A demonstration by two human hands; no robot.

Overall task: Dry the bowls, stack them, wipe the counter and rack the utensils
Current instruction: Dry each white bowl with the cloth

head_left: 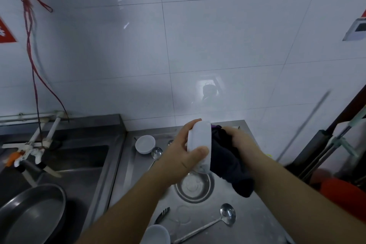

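Left hand [183,154] grips a white bowl [200,144] tipped on its side, thumb across the near wall, fingers curled over the far rim; bowl held in the air above the steel counter [247,222]. Right hand [238,140] is wrapped in a dark cloth [227,164], fingers curled into it and pressed into the bowl's open mouth; the cloth's loose end hangs below the bowl. Directly below the bowl, on the counter: a round steel bowl [195,186]. Left of and beyond the held bowl: a second white bowl [145,144] upright on the counter, a spoon [156,153] just beside it. Nearer than the held bowl: a ladle [227,214] lying flat, a dark fork [162,214], and the rim of a third white bowl [156,233] at the bottom edge. Far left of the held bowl: a sink [79,160] with a large steel pan [33,212].
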